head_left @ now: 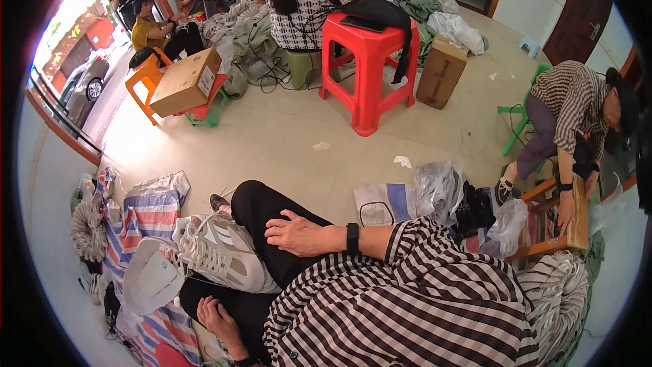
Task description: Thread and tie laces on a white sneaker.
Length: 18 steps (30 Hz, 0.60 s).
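My right hand [296, 233] lies flat on my right thigh, fingers apart and holding nothing. Lower in the view, my left hand [219, 321] rests on my left thigh, its fingers loosely spread and slightly bent. Between my legs sits a white and beige lace-up sneaker [221, 253], apart from both hands. Beside its laces is a white curved piece [153, 278] with a paler patch on it; I cannot tell its kind.
A striped woven sheet [156, 200] and a bundle of pale straps [88, 231] lie at left. Ahead stand a red stool [367, 75] and a cardboard box [187, 81]. A co-worker [570, 109] bends over a wooden frame [577, 221] at right; other people sit farther back.
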Each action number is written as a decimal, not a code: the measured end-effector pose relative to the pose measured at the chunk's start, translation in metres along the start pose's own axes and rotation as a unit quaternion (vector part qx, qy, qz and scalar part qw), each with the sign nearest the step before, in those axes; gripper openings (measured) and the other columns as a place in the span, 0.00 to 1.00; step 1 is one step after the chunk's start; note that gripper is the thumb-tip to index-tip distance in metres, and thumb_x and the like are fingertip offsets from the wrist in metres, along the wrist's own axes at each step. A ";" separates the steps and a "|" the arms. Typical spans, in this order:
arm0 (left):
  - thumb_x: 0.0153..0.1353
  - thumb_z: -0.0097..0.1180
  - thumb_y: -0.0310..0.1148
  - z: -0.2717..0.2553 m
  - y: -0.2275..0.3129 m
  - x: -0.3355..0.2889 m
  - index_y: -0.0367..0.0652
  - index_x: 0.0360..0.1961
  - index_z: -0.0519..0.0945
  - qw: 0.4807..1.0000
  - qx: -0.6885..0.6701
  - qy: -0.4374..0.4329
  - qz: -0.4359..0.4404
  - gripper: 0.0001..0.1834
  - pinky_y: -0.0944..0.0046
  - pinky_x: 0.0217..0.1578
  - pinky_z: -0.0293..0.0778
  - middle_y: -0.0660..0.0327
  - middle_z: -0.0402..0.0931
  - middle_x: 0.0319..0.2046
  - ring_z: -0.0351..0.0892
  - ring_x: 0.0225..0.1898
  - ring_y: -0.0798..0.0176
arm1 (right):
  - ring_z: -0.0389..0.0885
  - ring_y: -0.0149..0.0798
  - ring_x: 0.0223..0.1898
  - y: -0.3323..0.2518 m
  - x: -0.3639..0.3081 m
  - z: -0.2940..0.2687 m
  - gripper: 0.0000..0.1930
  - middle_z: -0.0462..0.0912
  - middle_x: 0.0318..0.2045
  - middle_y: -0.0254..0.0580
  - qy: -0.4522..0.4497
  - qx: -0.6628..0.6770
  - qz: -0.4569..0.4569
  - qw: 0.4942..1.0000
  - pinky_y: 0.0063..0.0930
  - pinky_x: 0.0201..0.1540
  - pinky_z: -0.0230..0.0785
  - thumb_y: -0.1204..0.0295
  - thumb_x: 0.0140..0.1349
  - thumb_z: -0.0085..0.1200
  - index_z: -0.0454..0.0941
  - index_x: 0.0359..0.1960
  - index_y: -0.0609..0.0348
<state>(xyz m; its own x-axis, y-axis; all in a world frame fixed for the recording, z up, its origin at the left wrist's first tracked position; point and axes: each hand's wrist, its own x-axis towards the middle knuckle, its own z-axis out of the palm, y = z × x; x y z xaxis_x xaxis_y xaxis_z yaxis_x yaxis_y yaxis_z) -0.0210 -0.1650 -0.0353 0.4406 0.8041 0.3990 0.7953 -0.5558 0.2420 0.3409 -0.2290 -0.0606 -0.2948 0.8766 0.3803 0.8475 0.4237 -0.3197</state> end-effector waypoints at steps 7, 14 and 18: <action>0.58 0.52 0.24 -0.001 0.002 0.000 0.37 0.37 0.77 1.000 -0.001 -0.001 -0.006 0.07 0.48 0.63 0.59 0.52 0.78 0.47 0.69 0.58 0.44 | 0.66 0.41 0.66 0.000 0.000 -0.001 0.14 0.76 0.55 0.36 -0.001 0.005 0.003 1.000 0.55 0.64 0.55 0.66 0.63 0.54 0.78 0.49 0.53; 0.58 0.52 0.25 -0.002 0.001 -0.001 0.37 0.37 0.77 1.000 -0.008 0.000 -0.012 0.06 0.48 0.63 0.59 0.52 0.78 0.47 0.69 0.58 0.44 | 0.66 0.41 0.65 -0.001 0.002 -0.003 0.14 0.76 0.55 0.37 -0.005 0.005 0.004 1.000 0.53 0.64 0.56 0.66 0.63 0.54 0.78 0.49 0.54; 0.58 0.52 0.25 -0.001 0.000 -0.002 0.37 0.37 0.77 1.000 -0.003 0.005 -0.009 0.06 0.48 0.64 0.58 0.53 0.78 0.46 0.70 0.58 0.45 | 0.67 0.41 0.64 -0.001 0.002 -0.003 0.14 0.77 0.54 0.37 0.001 -0.009 -0.001 1.000 0.53 0.63 0.56 0.66 0.63 0.55 0.78 0.49 0.54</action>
<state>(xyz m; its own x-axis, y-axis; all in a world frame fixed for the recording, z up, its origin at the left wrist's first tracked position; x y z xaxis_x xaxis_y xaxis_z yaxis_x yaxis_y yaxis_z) -0.0221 -0.1665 -0.0354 0.4219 0.8119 0.4034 0.8005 -0.5426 0.2548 0.3405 -0.2288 -0.0569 -0.2959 0.8751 0.3829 0.8544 0.4217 -0.3037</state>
